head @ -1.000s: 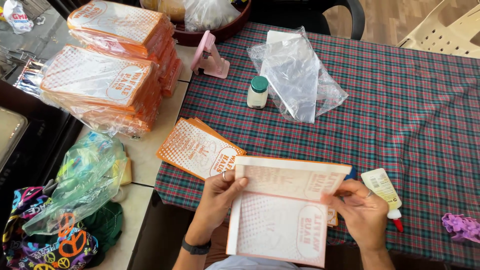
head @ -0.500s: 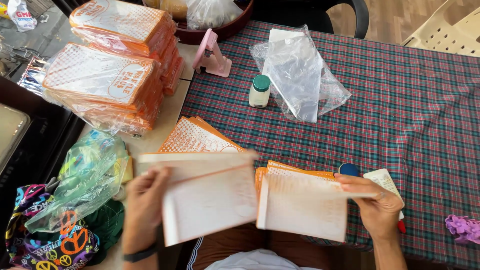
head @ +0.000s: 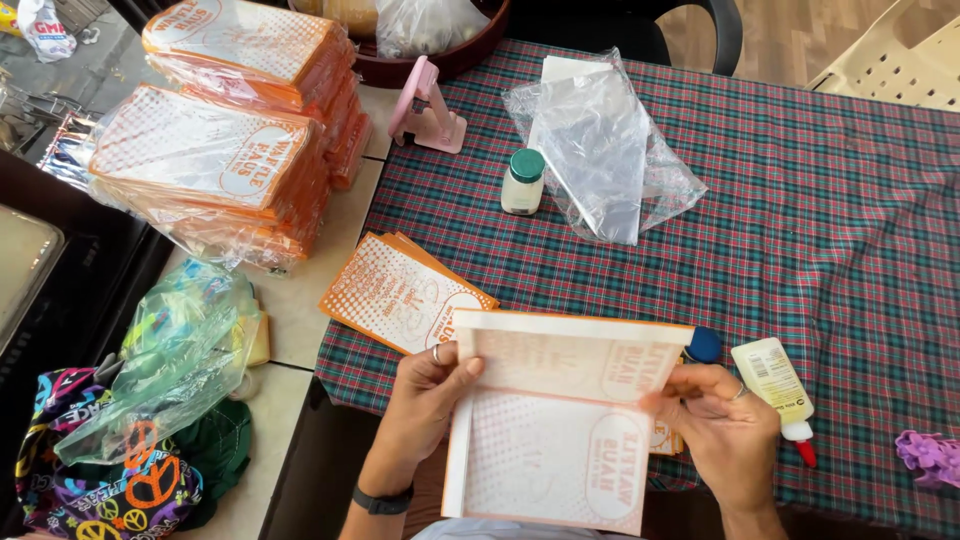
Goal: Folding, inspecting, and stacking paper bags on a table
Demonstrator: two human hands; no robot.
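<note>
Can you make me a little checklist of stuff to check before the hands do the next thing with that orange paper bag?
1. Both hands on the paper bag: ok, left hand holds its left edge, right hand its right edge.
2. Top flap folded over: ok, a crease runs across.
3. Glue bottle within reach: ok, it lies beside the right hand.
4. Glue cap on: ok, red tip in place.
5. Glue already on the flap: cannot tell.
6. Stack of flat bags nearby: ok, beside the left hand.

Pale orange-edged paper bag (head: 560, 420), folded, held above table edge.
</note>
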